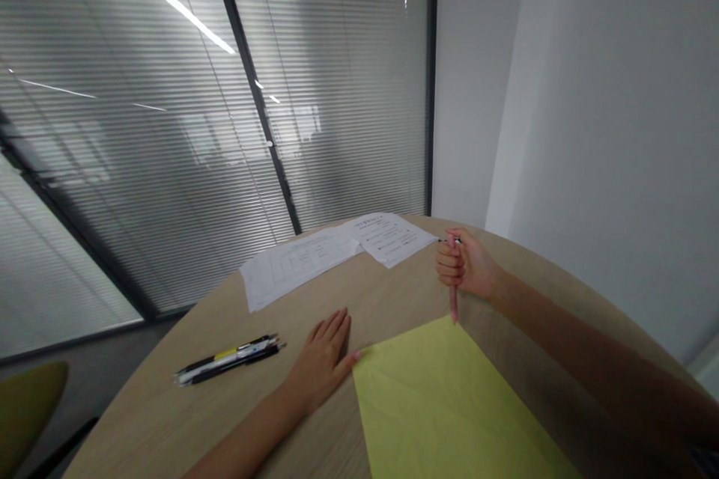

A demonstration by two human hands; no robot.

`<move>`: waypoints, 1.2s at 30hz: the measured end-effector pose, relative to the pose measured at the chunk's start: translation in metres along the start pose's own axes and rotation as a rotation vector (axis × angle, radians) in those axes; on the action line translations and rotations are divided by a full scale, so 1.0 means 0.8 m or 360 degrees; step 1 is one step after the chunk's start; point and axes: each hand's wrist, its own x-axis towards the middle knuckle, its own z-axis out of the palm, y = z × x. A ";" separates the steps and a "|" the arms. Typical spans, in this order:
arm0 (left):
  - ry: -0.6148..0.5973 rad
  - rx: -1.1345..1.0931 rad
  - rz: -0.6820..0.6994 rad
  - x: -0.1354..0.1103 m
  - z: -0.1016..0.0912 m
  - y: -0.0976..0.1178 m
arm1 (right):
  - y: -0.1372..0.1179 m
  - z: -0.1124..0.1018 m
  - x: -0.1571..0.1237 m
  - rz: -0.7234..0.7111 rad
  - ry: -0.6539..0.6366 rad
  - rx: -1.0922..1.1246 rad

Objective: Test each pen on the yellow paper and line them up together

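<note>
Left hand (321, 368): lower centre of frame; palm down, fingers extended and gripping nothing, thumb at the upper left corner of the sheet.
Yellow sheet (443, 404): lower centre to lower right, laid out on the bench (168, 426); faint creases, no ink visible.
Loose pens (236, 364): lower left, bunched, unheld.
Right hand (463, 263): right of centre, fist clamped round the pink pen (454, 303), near upright, lower end at sheet's top corner; contact cannot be told.
Progress: sheet placed, pen gripped; marking not evident.
Printed papers (303, 262): centre, beyond, untouched.
</note>
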 end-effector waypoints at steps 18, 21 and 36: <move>0.0056 0.0001 0.0028 0.001 0.002 -0.001 | 0.002 0.007 0.000 -0.0047 0.0101 -0.0049; 0.0071 -0.0008 0.0033 0.000 0.000 0.001 | 0.004 0.012 0.000 -0.0086 0.0120 -0.0138; 0.0044 -0.0007 0.0024 -0.001 -0.002 0.007 | 0.021 0.028 0.002 -0.0315 0.0342 -0.0700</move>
